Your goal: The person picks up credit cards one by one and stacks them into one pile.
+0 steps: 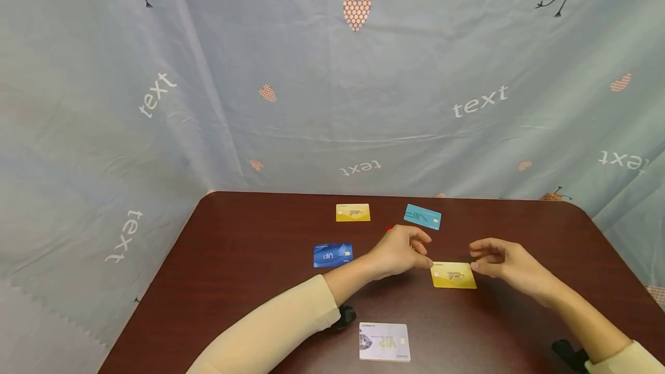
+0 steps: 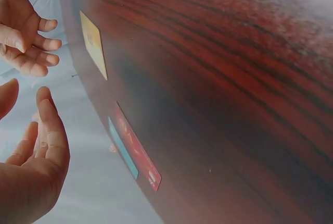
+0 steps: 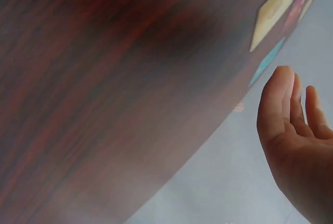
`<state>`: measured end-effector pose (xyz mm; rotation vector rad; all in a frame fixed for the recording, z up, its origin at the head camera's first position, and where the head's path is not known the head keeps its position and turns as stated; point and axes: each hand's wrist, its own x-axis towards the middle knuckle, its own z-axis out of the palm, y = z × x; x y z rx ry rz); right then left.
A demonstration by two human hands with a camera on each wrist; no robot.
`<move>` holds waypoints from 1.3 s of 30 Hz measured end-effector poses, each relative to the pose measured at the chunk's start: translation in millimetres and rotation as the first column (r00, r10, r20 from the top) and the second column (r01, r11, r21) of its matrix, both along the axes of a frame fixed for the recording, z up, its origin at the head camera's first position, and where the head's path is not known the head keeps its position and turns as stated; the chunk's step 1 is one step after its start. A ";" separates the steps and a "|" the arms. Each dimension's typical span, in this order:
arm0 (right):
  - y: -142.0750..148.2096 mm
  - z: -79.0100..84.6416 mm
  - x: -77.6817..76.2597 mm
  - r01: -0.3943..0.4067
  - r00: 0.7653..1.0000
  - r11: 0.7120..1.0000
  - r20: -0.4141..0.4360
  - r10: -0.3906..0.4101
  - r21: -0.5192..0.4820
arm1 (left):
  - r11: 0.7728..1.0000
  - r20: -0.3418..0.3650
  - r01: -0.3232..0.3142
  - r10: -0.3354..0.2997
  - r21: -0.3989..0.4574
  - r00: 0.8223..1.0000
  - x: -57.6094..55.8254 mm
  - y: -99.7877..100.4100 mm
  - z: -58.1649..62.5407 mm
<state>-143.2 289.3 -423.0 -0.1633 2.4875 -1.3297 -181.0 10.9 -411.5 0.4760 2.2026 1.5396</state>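
A yellow card [image 1: 453, 275] lies flat on the dark wood table, between the two hands. My left hand [image 1: 402, 251] hovers by its left end, fingers loosely bent and nothing held. At the other end is my right hand [image 1: 511, 265], with its fingers slightly curved and empty. Both wrist views show space between the left fingers [image 2: 49, 125] or the right fingers [image 3: 276, 99] and the tabletop. Just beyond the left hand lies a red card [image 2: 138, 148], almost wholly covered by that hand in the head view.
A teal card [image 1: 423, 216] and a second yellow card [image 1: 352, 212] lie toward the table's far edge. To the left is a blue VIP card [image 1: 333, 255]. White VIP cards, apparently stacked [image 1: 384, 341], sit at the front. A patterned curtain [image 1: 312, 74] hangs behind the table [image 1: 234, 281].
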 end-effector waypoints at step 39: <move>5.2 -26.2 -18.8 -0.057 0.998 0.997 0.028 0.055 0.055 | 0.941 -0.047 0.021 -0.039 -0.339 0.998 -13.7 31.8 -35.5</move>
